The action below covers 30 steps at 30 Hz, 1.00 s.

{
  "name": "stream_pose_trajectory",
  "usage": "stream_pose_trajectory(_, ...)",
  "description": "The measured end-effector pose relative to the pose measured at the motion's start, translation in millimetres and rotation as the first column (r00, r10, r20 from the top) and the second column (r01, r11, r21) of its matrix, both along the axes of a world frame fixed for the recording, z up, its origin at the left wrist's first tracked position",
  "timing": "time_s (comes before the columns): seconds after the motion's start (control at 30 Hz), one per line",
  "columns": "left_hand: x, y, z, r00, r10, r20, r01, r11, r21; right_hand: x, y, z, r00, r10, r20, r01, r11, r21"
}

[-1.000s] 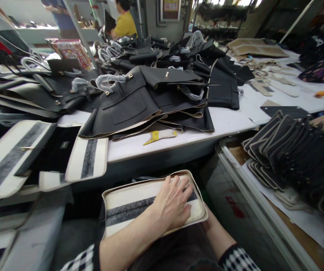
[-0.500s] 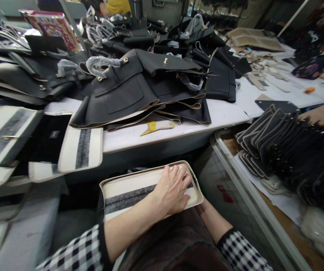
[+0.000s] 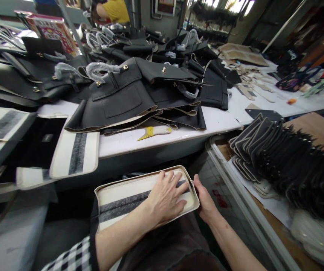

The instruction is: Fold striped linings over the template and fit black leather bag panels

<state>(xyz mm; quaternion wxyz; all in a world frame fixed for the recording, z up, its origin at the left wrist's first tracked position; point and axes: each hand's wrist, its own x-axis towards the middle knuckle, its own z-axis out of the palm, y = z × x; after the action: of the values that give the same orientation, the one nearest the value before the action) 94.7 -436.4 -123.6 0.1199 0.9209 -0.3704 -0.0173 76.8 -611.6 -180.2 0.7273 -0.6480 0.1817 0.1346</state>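
On my lap lies a cream bag piece (image 3: 128, 187) with a dark grey stripe, a raised rim around its edge and dark material below its left side. My left hand (image 3: 167, 195) rests open on its inner face, fingers spread toward the far right corner. At the piece's right end, my right hand (image 3: 206, 200) grips the rim, its thumb showing beside the edge and its other fingers mostly hidden. A yellow and white pointed tool (image 3: 154, 131) sits on the white table (image 3: 116, 145) beyond.
Black bag parts (image 3: 119, 98) with wrapped handles are heaped across the table. Striped cream panels (image 3: 78, 154) lie at left. To the right, a clear-walled bin (image 3: 237, 180) stands below rows of dark tabs (image 3: 286, 158). A person in yellow (image 3: 115, 11) is at the back.
My right hand has come up from beneath the piece to its right rim. My left hand stays spread on the piece, and the view has shifted slightly.
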Motion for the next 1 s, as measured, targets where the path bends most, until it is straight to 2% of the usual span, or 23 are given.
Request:
stream_pose_trajectory(0.03, 0.1, 0.1, -0.2, 1.0, 0.001, -0.001, -0.001, 1.0, -0.002, -4.4, -4.5, 1.7, 1.0, 0.014, 0.021, -0.013, 0.999, -0.042)
stream_pose_trajectory(0.1, 0.3, 0.2, -0.7, 1.0, 0.004, -0.004, -0.004, 1.0, -0.007, -10.2, -12.1, 5.4, 0.997, 0.041, 0.065, -0.027, 0.979, -0.204)
stream_pose_trajectory(0.17, 0.6, 0.2, -1.3, 1.0, 0.001, -0.01, -0.001, 1.0, -0.013, -10.8, -15.7, 10.5, 0.993, 0.09, 0.083, -0.049, 0.914, -0.403)
stream_pose_trajectory(0.23, 0.9, 0.1, -1.6, 1.0, 0.002, -0.016, -0.002, 1.0, -0.018, -7.8, -15.3, 17.0, 0.981, 0.172, 0.089, -0.091, 0.817, -0.569)
stream_pose_trajectory(0.33, 1.5, 0.0, -1.2, 1.0, 0.008, -0.024, -0.008, 1.0, -0.022, -2.8, -12.1, 25.7, 0.946, 0.299, 0.122, -0.089, 0.604, -0.792)
stream_pose_trajectory(0.4, 1.8, -0.1, -0.3, 0.999, 0.007, -0.031, -0.008, 1.0, -0.02, -1.9, -11.6, 28.0, 0.928, 0.346, 0.139, -0.059, 0.505, -0.861)
stream_pose_trajectory(0.5, 2.7, -0.3, 1.2, 1.0, -0.012, -0.028, 0.012, 1.0, -0.008, -4.3, -13.6, 25.9, 0.911, 0.387, 0.145, -0.057, 0.465, -0.883)
stream_pose_trajectory(0.63, 5.3, -1.4, 2.3, 1.0, -0.022, -0.021, 0.022, 1.0, 0.004, -8.8, -14.1, 22.5, 0.862, 0.486, 0.148, -0.058, 0.385, -0.921)
stream_pose_trajectory(0.7, 6.1, -1.9, 2.2, 1.0, -0.021, -0.023, 0.021, 1.0, 0.004, -10.5, -11.9, 22.9, 0.858, 0.484, 0.17, -0.036, 0.387, -0.921)
stream_pose_trajectory(0.87, 4.4, -1.9, 1.0, 1.0, -0.01, -0.01, 0.01, 1.0, -0.017, -12.9, -5.2, 25.3, 0.877, 0.371, 0.306, 0.072, 0.529, -0.846)
stream_pose_trajectory(0.93, 3.5, -1.6, 1.1, 1.0, -0.007, -0.008, 0.007, 1.0, -0.022, -12.2, -4.7, 25.5, 0.876, 0.349, 0.334, 0.101, 0.544, -0.833)
stream_pose_trajectory(1.0, 2.9, -1.4, 1.7, 1.0, -0.012, -0.011, 0.012, 1.0, -0.023, -10.7, -5.7, 25.2, 0.869, 0.36, 0.34, 0.112, 0.526, -0.843)
